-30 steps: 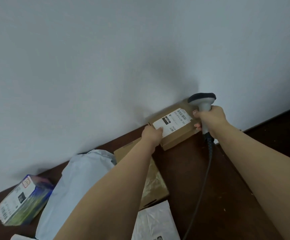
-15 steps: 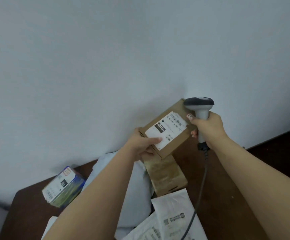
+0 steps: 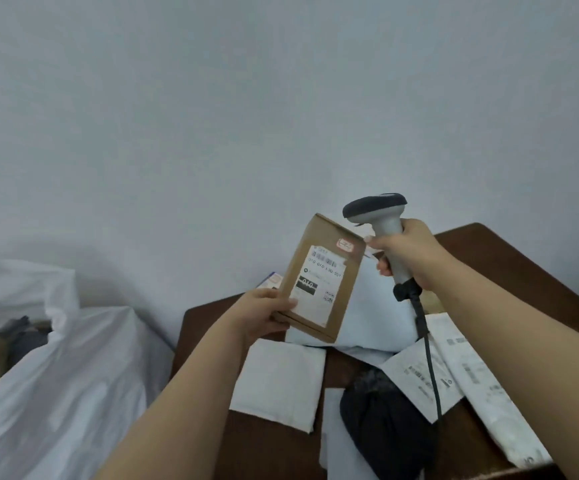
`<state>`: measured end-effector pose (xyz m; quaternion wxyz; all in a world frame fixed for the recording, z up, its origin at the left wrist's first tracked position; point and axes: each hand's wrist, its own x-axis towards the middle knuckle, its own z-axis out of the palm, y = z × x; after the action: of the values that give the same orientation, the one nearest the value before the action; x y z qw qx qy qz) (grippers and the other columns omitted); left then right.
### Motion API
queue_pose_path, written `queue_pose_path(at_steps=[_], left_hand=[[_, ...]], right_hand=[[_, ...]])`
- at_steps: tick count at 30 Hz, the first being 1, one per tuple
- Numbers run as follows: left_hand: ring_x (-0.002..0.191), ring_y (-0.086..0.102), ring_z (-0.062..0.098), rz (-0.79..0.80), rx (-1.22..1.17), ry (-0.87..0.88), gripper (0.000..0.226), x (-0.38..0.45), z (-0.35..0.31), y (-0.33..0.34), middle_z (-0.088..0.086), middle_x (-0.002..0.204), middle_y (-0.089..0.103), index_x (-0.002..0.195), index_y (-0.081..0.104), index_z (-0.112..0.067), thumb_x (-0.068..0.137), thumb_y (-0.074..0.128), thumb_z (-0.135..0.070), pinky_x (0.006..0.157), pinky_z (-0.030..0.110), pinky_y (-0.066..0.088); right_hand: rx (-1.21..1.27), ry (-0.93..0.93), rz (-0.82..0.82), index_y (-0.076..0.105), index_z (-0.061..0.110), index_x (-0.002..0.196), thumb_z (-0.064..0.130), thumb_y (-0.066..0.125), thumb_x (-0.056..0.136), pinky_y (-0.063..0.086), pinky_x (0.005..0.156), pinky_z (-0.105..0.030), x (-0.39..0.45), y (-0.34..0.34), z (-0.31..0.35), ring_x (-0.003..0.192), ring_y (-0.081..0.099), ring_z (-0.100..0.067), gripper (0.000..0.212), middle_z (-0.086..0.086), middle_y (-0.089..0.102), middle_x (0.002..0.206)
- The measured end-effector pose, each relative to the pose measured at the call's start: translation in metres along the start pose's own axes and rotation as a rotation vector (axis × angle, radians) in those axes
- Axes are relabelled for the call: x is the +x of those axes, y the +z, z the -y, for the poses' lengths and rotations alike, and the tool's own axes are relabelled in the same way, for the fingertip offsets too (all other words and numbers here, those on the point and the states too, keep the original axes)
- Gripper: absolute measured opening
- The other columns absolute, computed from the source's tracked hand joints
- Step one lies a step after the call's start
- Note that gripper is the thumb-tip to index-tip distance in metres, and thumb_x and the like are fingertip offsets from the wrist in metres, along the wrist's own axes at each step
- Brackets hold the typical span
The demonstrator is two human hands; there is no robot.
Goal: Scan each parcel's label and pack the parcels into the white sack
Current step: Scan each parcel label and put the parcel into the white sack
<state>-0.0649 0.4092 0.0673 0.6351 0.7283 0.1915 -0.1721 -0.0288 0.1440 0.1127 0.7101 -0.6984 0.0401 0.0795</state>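
2 hands (image 3: 260,315) (image 3: 407,252) up — cardboard parcel (image 3: 322,271) left, scanner (image 3: 383,223) right.

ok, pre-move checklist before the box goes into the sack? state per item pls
1. Left hand grips the box at its lower left corner: ok.
2. Label faces the camera, unobstructed except by the thumb at its lower left corner: ok.
3. Right hand holds the scanner, whose head is beside the box's top right corner: ok.
4. Scan registered: cannot tell, no beam or indicator shows.
5. Sack to the left, mouth open with dark things inside: ok.
6. Scanner cable trails over the mailers on the table, clear of the box's path left: ok.
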Motion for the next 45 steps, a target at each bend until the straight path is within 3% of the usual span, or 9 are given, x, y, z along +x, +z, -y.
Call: queue_pose_path(at_steps=[2,5,7,11,16,22,27,45], left_hand=[[0.104,0.067,0.037,-0.086,-0.125,0.042,0.041,-0.016,0.020,-0.026,0.023,0.114,0.068,0.118,0.059,0.004,0.082,0.075,-0.007,0.094,0.052,0.053],[0.090,0.071,0.028,-0.255,-0.282,0.101,0.033,-0.035,0.041,-0.051,0.017,0.105,0.071,0.114,0.060,0.000,0.084,0.072,-0.002,0.070,0.034,0.060],[0.087,0.072,0.022,-0.351,-0.337,0.125,0.037,-0.042,0.049,-0.064,0.011,0.103,0.072,0.118,0.061,-0.002,0.083,0.073,-0.003,0.065,0.027,0.058],[0.099,0.068,0.022,-0.462,-0.413,0.174,0.056,-0.055,0.051,-0.079,0.011,0.119,0.067,0.134,0.053,-0.003,0.082,0.075,-0.006,0.076,0.028,0.058],[0.108,0.062,0.024,-0.588,-0.479,0.239,0.058,-0.068,0.042,-0.082,0.011,0.124,0.062,0.138,0.047,-0.004,0.085,0.071,-0.002,0.096,0.038,0.051],[0.101,0.063,0.022,-0.673,-0.532,0.289,0.055,-0.074,0.035,-0.080,0.011,0.121,0.063,0.136,0.050,-0.005,0.086,0.070,-0.001,0.086,0.032,0.050],[0.109,0.063,0.027,-0.747,-0.568,0.297,0.065,-0.076,0.036,-0.073,0.014,0.126,0.061,0.142,0.043,-0.006,0.084,0.073,-0.003,0.095,0.038,0.053],[0.087,0.065,0.013,-0.801,-0.631,0.361,0.058,-0.095,0.045,-0.065,0.002,0.110,0.065,0.137,0.051,-0.009,0.084,0.073,-0.005,0.087,0.032,0.053]], right_hand=[[0.014,0.024,0.073,0.058,-0.001,0.100,0.010,0.067,0.091,0.049,0.047,-0.027,-0.019,0.029,0.011,0.044,0.049,-0.016,0.017,-0.015,0.060,0.074],[0.054,0.113,0.219,0.060,0.000,0.102,0.018,0.069,0.090,0.045,0.045,-0.024,-0.043,0.064,0.028,0.046,0.047,-0.016,0.024,-0.013,0.065,0.070],[0.072,0.162,0.294,0.059,0.002,0.097,0.025,0.071,0.089,0.042,0.042,-0.022,-0.056,0.084,0.037,0.045,0.045,-0.014,0.027,-0.008,0.058,0.060],[0.042,0.143,0.354,0.059,0.001,0.100,0.022,0.071,0.090,0.040,0.039,-0.021,-0.076,0.112,0.052,0.041,0.042,-0.012,0.026,-0.004,0.050,0.055],[0.018,0.085,0.389,0.058,0.002,0.097,0.018,0.068,0.092,0.039,0.039,-0.021,-0.088,0.121,0.073,0.040,0.041,-0.012,0.020,-0.004,0.048,0.054],[0.011,0.050,0.414,0.056,0.006,0.091,0.017,0.066,0.093,0.039,0.039,-0.019,-0.092,0.111,0.093,0.038,0.040,-0.011,0.015,-0.003,0.047,0.055],[0.017,0.062,0.446,0.056,0.007,0.088,0.017,0.066,0.093,0.039,0.039,-0.019,-0.094,0.099,0.099,0.038,0.040,-0.010,0.015,-0.002,0.047,0.054],[-0.015,0.080,0.567,0.055,0.008,0.090,0.020,0.068,0.091,0.038,0.038,-0.020,-0.109,0.093,0.097,0.037,0.038,-0.010,0.018,-0.002,0.046,0.055]])
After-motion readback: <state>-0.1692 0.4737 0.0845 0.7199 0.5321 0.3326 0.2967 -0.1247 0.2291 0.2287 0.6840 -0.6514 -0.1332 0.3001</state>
